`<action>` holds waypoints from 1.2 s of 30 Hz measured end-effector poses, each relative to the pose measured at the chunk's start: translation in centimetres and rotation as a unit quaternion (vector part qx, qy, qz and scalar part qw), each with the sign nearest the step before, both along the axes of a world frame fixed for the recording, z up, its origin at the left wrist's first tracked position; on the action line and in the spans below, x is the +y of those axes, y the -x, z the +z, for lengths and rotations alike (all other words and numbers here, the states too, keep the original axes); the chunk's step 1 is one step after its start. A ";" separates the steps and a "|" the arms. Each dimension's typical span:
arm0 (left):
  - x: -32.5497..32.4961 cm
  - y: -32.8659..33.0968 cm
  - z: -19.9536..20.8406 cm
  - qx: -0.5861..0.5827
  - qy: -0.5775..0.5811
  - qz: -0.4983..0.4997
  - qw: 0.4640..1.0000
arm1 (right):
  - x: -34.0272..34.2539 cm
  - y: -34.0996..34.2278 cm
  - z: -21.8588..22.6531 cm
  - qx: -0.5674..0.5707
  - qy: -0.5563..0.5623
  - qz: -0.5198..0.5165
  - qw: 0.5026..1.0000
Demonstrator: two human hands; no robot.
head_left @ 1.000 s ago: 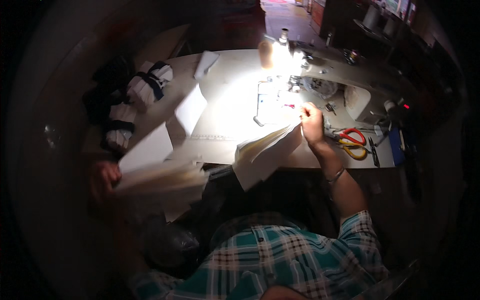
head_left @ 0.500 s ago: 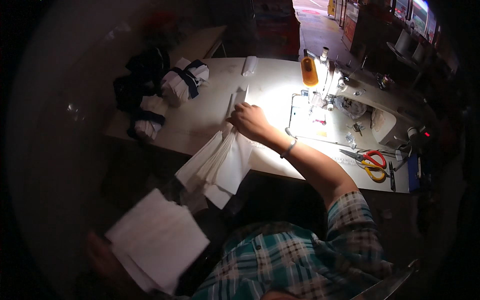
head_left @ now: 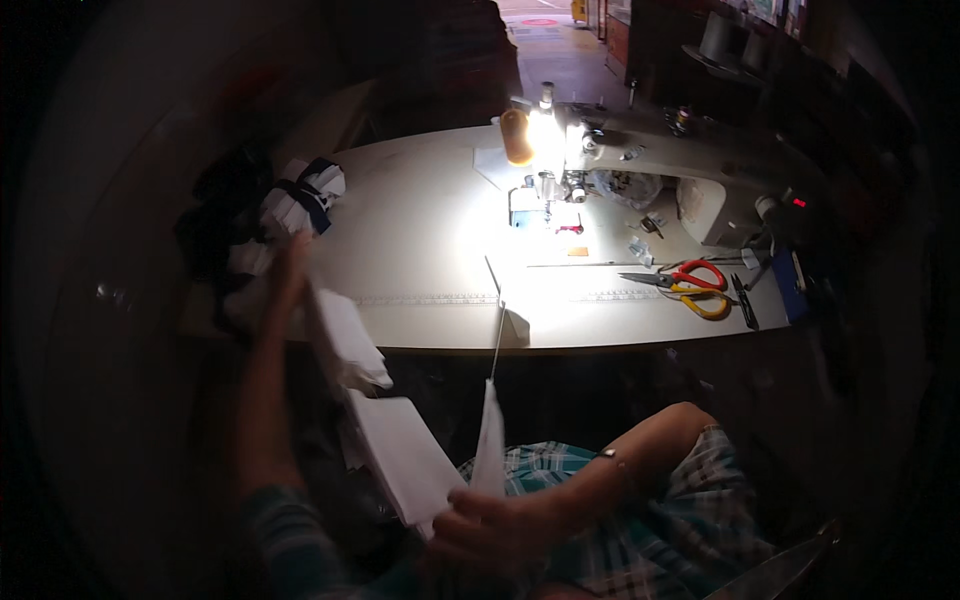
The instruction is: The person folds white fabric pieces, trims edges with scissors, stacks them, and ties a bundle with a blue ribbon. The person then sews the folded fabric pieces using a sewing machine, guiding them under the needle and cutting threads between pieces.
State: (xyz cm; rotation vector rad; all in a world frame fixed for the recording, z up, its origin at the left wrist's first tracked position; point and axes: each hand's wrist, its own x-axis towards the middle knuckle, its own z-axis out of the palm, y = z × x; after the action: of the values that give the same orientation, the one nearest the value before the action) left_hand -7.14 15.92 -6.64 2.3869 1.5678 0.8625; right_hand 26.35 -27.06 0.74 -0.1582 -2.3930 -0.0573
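Observation:
My right hand (head_left: 490, 525), low in the middle near my body, has its fingers curled round an upright white cloth piece (head_left: 489, 450). Just left of that hand slants a stack of white cloth pieces (head_left: 405, 445). My left hand (head_left: 293, 265), smeared by motion, reaches far left toward the tied bundles. Another white cloth stack (head_left: 347, 340) hangs right beside it, over the table's front edge; whether the fingers grip it cannot be made out. A thin pale line runs from the table edge down to the upright piece.
A lit sewing machine (head_left: 640, 160) stands on the white table (head_left: 400, 220). Scissors with red and yellow handles (head_left: 690, 285) lie at the right, beside black snips (head_left: 744, 302). A ruler strip (head_left: 430, 299) follows the front edge. Banded white bundles (head_left: 300, 197) sit far left.
My right hand has come down from the table toward my body. My left hand has gone from the lower left up to the bundles. The view has shifted, and the cloth stacks have moved.

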 end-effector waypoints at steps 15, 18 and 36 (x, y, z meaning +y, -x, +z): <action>-2.6 -17.4 0.9 0.011 -0.061 -0.089 0.994 | -4.5 -13.8 -1.9 0.226 0.236 -0.228 0.917; -7.2 -13.2 4.8 -0.077 -0.057 -0.163 0.982 | 0.6 -19.7 -0.5 0.352 0.295 -0.519 0.721; -42.5 9.9 10.2 0.032 -0.080 -0.536 0.840 | 34.2 -6.8 -12.8 0.298 0.194 -0.293 0.887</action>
State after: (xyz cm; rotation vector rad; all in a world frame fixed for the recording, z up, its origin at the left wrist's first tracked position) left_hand -17.08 -26.54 3.58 2.7904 -0.0248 0.6244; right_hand 33.19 7.18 -12.10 -0.9446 -1.6431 0.1698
